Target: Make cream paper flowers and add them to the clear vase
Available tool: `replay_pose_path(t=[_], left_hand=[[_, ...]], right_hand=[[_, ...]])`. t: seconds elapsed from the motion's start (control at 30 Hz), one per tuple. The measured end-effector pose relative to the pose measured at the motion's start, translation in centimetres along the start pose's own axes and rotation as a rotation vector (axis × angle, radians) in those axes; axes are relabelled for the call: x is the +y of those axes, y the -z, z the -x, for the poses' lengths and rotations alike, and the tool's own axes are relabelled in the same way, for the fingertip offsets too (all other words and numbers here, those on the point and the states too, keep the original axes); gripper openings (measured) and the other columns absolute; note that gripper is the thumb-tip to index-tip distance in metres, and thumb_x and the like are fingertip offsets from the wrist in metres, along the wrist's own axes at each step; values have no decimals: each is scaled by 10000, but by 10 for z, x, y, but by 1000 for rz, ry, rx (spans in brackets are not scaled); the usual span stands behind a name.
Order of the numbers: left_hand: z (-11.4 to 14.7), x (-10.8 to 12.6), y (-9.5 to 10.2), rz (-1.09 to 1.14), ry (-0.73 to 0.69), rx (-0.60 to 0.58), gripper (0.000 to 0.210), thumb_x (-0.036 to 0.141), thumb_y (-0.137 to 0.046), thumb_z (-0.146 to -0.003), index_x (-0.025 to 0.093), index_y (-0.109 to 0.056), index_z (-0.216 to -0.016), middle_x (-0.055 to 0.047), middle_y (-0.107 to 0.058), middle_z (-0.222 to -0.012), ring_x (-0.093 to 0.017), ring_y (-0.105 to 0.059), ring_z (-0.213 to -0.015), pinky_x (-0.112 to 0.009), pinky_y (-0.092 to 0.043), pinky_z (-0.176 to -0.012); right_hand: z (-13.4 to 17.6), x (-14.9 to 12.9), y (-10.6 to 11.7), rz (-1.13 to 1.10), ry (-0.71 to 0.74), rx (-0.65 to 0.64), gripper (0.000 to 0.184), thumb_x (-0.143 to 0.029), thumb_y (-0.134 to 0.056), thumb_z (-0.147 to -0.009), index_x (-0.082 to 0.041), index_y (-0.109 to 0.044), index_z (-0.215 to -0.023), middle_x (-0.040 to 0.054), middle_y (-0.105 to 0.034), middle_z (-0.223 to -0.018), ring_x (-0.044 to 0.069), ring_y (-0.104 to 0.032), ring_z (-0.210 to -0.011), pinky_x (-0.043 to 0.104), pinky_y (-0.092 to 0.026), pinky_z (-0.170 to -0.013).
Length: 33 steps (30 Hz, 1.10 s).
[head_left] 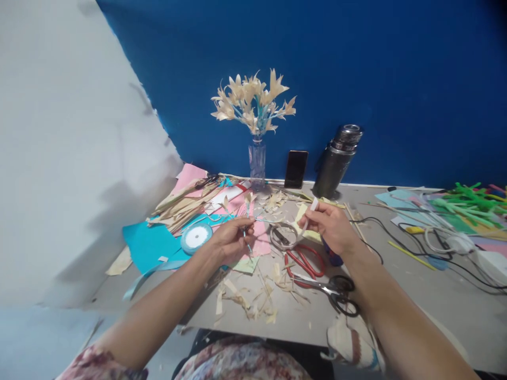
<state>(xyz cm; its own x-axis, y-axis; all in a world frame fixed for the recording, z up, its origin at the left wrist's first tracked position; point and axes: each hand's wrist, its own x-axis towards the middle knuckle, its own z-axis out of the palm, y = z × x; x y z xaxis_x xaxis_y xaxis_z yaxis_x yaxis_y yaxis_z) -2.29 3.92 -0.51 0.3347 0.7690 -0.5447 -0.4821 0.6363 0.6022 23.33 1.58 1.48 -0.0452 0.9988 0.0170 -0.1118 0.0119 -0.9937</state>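
Viewing the work surface through the head camera, I read both grips as loaded. The left hand (pixel 233 238) is in a pinch: thumb and index finger close on a thin blue stem (pixel 247 244), part of which extends below the fingers. The right hand (pixel 327 226) is likewise in a pinch, thumb against fingertips on a white strip (pixel 315 204); one end projects above the grip, and a band curves down toward the tape roll (pixel 272 237) — I cannot tell whether strip and roll are joined. The tape roll lies between the hands, nearer the right one. Below and left of the right grip I locate red-handled pliers (pixel 304 272), followed on the near side by black-handled scissors (pixel 343 293), its blades pointing left. Directly left of the left grip is a white-faced spool (pixel 197 237) of blue ribbon, positioned on a blue sheet (pixel 138 240). Pale scraps (pixel 273 301) are scattered on the near side, below and between both grips. Beyond the left grip stands a clear vase (pixel 257 163) containing cream flowers (pixel 253 95) on blue stems. Beyond the right grip, a phone (pixel 296 169) leans upright and a dark flask (pixel 335 166) stands to its right. Well right of the right grip — green fuzzy stems (pixel 459 206) and a white plug (pixel 461 244).
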Motion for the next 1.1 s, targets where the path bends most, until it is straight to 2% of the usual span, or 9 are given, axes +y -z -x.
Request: replay_pose_path(t=[0.07,0.23,0.4,0.5,0.67,0.73,0.9,1.0,1.1], left_hand=[[2,-3,-4,-7,-1,-21,148,100,-689,-757,154,-553,-737,14,-526,-587,-77,-463,-411,-198,-419,-410],[10,-4,-14,-1,-27,-32,162,117,-713,-748,153,-559,-717,12,-539,-591,-76,-472,-418,-206,-437,-428],[21,1,-26,26,-162,-59,133,53,-690,-749,129,-583,-731,9,-528,-609,-77,-525,-507,-160,-426,-428],[24,1,-29,25,-131,-54,106,70,-675,-771,127,-590,-746,10,-518,-609,-67,-499,-489,-149,-408,-406],[18,-2,-27,-21,-127,-86,128,71,-677,-757,129,-573,-711,6,-514,-611,-65,-497,-491,-127,-347,-363],[12,-2,-24,-106,-105,-79,129,53,-673,-740,127,-574,-706,4,-524,-601,-65,-493,-478,-128,-331,-350],[-15,-2,-16,-358,116,32,130,94,-657,-735,154,-558,-674,7,-510,-487,-104,-475,-382,-176,-349,-331],[-28,-5,-13,-406,148,53,107,93,-644,-737,140,-577,-668,-23,-540,-477,-137,-520,-385,-196,-368,-325],[-32,-9,-16,-435,146,75,113,84,-638,-749,133,-580,-665,-33,-565,-489,-137,-540,-393,-210,-431,-356]], right_hand=[[0,-1,1,-103,-34,-28,227,-351,-770,-699,-177,-632,-743,12,-674,-650,163,-636,-627,304,-525,-635],[0,2,1,-124,-37,-65,234,-342,-793,-705,-174,-640,-757,6,-673,-657,150,-639,-630,260,-521,-578],[-2,8,2,-96,-32,-37,269,-371,-811,-695,-173,-649,-778,14,-686,-686,158,-651,-662,257,-531,-580],[-2,12,-1,-91,-28,-43,275,-371,-815,-692,-174,-649,-787,13,-687,-684,152,-646,-654,249,-523,-576],[2,15,-12,-79,-70,-150,284,-304,-829,-652,-177,-653,-836,2,-686,-700,137,-625,-616,247,-511,-577],[1,16,-12,-48,-71,-104,292,-290,-831,-627,-171,-654,-827,-7,-671,-673,127,-609,-593,232,-493,-555],[-8,20,-1,58,-86,75,242,-333,-774,-662,-169,-645,-784,11,-696,-708,131,-618,-626,228,-493,-561],[-13,21,7,135,-60,157,212,-336,-745,-674,-171,-649,-766,15,-699,-715,133,-616,-640,227,-493,-563],[-16,21,11,155,-27,173,209,-342,-733,-681,-172,-652,-771,27,-708,-741,144,-627,-668,231,-501,-567]])
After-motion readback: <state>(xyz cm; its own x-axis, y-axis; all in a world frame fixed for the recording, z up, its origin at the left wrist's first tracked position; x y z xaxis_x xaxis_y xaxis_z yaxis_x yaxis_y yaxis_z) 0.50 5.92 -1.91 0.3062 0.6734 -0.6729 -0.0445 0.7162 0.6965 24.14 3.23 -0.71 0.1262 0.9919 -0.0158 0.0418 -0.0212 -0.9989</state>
